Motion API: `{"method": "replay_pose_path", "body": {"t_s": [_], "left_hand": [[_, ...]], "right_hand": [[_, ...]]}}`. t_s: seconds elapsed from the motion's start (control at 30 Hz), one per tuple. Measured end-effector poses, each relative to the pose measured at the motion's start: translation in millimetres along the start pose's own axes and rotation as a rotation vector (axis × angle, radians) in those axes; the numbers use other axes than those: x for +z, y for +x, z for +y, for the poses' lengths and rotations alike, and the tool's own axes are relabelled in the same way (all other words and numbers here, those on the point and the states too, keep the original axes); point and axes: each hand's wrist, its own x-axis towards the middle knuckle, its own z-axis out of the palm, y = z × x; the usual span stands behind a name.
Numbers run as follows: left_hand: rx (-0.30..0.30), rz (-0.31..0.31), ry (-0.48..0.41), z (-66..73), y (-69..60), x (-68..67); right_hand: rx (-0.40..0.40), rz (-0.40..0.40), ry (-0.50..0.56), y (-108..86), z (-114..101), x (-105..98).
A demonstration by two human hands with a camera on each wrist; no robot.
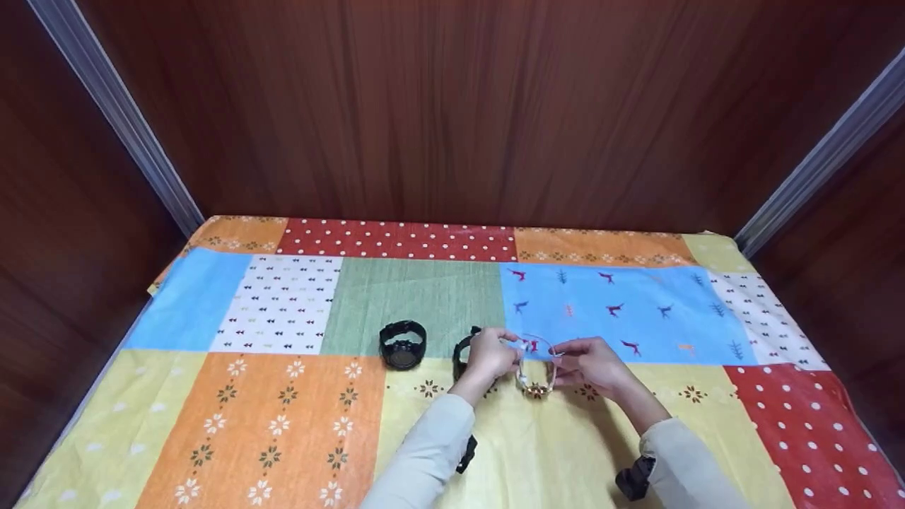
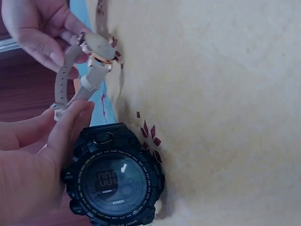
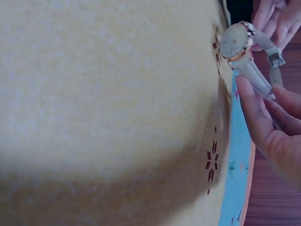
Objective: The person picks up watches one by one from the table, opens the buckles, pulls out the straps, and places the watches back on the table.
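A wristwatch with a pale strap and a gold-toned case (image 1: pixel 536 390) stands on its case between the two hands, its strap looped up. With thumb and fingers my left hand (image 1: pixel 493 353) pinches the strap near the buckle (image 2: pixel 58 112). From the other side, my right hand (image 1: pixel 596 364) holds the strap (image 3: pixel 256 80) between thumb and fingers. The round dial (image 3: pixel 234 41) faces away from the hands. Right beside my left hand is a black digital watch (image 2: pixel 115 181), partly hidden by that hand in the head view.
Another black watch (image 1: pixel 403 351) stands further left with its strap closed in a loop. A patchwork-patterned cloth (image 1: pixel 283 410) covers the table. Dark wood panels (image 1: pixel 438 113) rise behind and at both sides. Black bands with a wrist device (image 1: pixel 635 478) sit at the sleeves.
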Motion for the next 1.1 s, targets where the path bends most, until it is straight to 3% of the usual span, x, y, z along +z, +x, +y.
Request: {"method": "replay_pose_path", "body": {"t_s": [0.23, 0.37, 0.8, 1.1], "left_hand": [[-0.07, -0.098, -0.216, 2.5, -1.8, -8.8], [-0.087, -0.146, -0.225, 4.5, -4.1, -14.3], [-0.08, -0.178, -0.255, 3.4, -9.2, -21.4], [-0.042, -0.202, -0.278, 3.8, -11.9, -41.3]], "right_hand": [[0.007, 0.011, 0.005, 1.2, 2.9, -2.4], [0.011, 0.015, 0.01, 1.2, 3.9, -3.4], [-0.003, 0.032, -0.036, -2.6, 1.6, -5.0], [-0.002, 0.037, -0.006, -7.2, -9.2, -6.2]]}}
